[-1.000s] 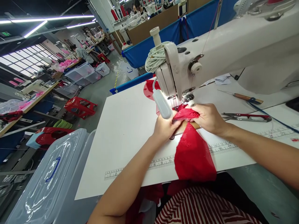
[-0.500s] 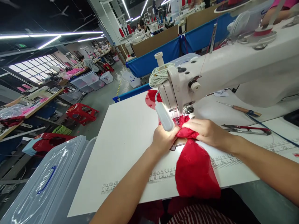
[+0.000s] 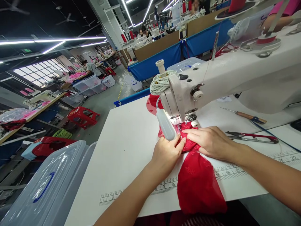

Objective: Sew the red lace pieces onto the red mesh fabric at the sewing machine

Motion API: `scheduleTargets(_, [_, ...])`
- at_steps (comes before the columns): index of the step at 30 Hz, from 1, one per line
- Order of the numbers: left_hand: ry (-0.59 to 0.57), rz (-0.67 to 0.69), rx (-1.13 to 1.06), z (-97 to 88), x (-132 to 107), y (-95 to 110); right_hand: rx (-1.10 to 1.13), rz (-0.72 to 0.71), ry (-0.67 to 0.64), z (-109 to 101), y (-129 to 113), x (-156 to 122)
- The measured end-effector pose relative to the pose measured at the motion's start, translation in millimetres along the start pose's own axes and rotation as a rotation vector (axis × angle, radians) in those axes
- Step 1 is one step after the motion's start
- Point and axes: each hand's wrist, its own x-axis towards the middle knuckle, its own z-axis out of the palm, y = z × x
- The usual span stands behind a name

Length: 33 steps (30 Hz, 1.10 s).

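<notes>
Two hands, left [image 3: 167, 153] and right [image 3: 213, 142], flat on one red lace piece [image 3: 198, 179].

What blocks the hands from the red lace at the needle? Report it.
Nothing visible does. The left hand and right hand both rest flat on the red lace just before the sewing machine head. The machine's lamp hangs beside the left hand's fingers.

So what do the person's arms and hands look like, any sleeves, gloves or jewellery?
Both forearms are bare up to the frame edge, with no sleeves in view. The left hand and right hand wear no gloves, rings, watch or bracelets. Fingernails look short and unpainted.
</notes>
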Motion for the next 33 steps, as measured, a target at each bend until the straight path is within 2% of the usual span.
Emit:
scheduleTargets(3, [0.013,0.006,0.028,0.3,-1.2,-0.5,-0.052,0.029,0.023,0.4,-0.9,-0.1])
scheduleTargets(11, [-0.044,0.031,0.0,-4.8,-4.1,-5.5,-0.047,-0.021,0.018,1.2,-0.4,-1.0])
scheduleTargets(17, [-0.134,0.018,-0.01,-7.9,-5.1,-7.1,-0.023,-0.022,0.013,1.6,-0.5,-1.1])
scheduleTargets(26, [0.013,0.06,0.073,-2.6,-0.7,3.9,-0.012,0.017,0.04,3.5,1.9,-3.5])
scheduleTargets(33, [0.028,0.038,0.073,-0.1,-1.2,4.8,-0.009,0.004,0.039,6.6,4.3,-5.7])
